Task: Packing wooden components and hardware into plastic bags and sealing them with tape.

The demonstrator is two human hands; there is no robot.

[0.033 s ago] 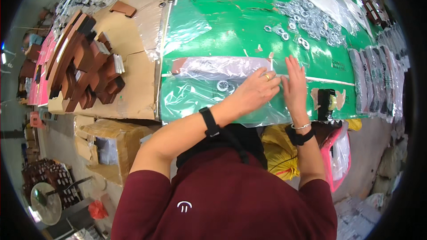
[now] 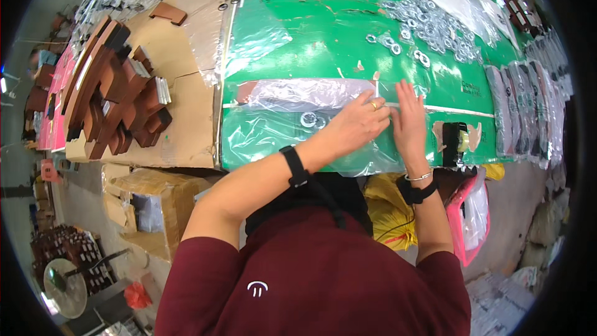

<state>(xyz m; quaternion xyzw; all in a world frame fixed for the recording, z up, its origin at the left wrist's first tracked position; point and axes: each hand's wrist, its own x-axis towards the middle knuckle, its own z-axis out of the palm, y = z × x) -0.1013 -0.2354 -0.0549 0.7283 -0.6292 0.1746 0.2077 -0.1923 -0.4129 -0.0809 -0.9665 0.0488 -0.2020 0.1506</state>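
A long brown piece wrapped in a clear plastic bag [image 2: 292,94] lies crosswise on the green tabletop [image 2: 323,31] in front of me. Silver ring-shaped parts [image 2: 309,119] show through the loose plastic on its near side. My left hand [image 2: 360,122], with a ring on one finger, is at the bag's right end, its fingers bent and closed on the plastic. What lies under the fingertips is partly hidden. Just right of it, my right hand [image 2: 409,115] rests flat beside the bag's end, fingers stretched upward. A thin white strip [image 2: 376,89] stands out above the left fingers.
Bagged silver rings [image 2: 435,28] are heaped at the back right. A black tape dispenser [image 2: 456,143] sits at the front edge, right of my hands. Wrapped pieces [image 2: 519,112] line the right side. Brown curved pieces [image 2: 115,93] are piled on cardboard [image 2: 186,102] at left.
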